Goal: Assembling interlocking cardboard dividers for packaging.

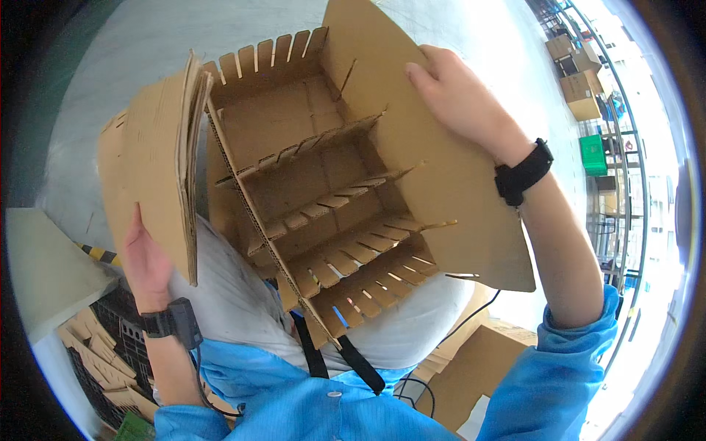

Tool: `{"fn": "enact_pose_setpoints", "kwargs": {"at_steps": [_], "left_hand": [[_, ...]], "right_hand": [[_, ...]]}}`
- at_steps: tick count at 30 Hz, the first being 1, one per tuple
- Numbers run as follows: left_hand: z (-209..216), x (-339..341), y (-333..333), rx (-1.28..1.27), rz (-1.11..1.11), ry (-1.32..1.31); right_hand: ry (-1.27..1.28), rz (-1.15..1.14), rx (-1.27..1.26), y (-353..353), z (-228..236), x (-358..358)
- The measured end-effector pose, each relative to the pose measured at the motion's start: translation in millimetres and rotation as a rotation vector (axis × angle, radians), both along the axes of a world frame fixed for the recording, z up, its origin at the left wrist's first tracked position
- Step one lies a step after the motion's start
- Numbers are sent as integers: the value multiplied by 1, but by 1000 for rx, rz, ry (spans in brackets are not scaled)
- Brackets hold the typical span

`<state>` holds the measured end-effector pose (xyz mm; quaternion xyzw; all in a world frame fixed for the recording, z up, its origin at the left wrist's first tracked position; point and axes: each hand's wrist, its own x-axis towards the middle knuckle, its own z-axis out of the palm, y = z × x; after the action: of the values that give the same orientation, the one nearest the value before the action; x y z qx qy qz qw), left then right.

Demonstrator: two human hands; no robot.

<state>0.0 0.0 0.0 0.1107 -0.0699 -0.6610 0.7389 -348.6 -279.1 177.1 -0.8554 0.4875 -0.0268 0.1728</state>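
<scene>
A brown cardboard divider grid rests tilted over my lap, its slotted strips crossing to form several compartments. On its right side stands a large flat cardboard panel, with some strip ends poking through slits in it. My right hand grips the upper right edge of that panel, thumb on the near face and fingers mostly hidden. Left of the grid, several layered cardboard sheets lean together, looking slightly bent. My left hand holds their lower part, its palm showing and some fingers hidden by the cardboard.
Cardboard strips lie in a dark crate at lower left, below a pale surface. An open cardboard box sits at lower right beside a black cable. Shelving with boxes and a green bin lines the far right.
</scene>
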Motion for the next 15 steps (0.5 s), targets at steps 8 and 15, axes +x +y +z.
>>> {"fn": "enact_pose_setpoints", "kwargs": {"at_steps": [8,15], "left_hand": [[0,0,-4,4,-32,-25],[-10,12,1,-119,-99,17]], "right_hand": [[-94,89,38,-1,16,-10],[138,-3,94,106,53,-69]]}}
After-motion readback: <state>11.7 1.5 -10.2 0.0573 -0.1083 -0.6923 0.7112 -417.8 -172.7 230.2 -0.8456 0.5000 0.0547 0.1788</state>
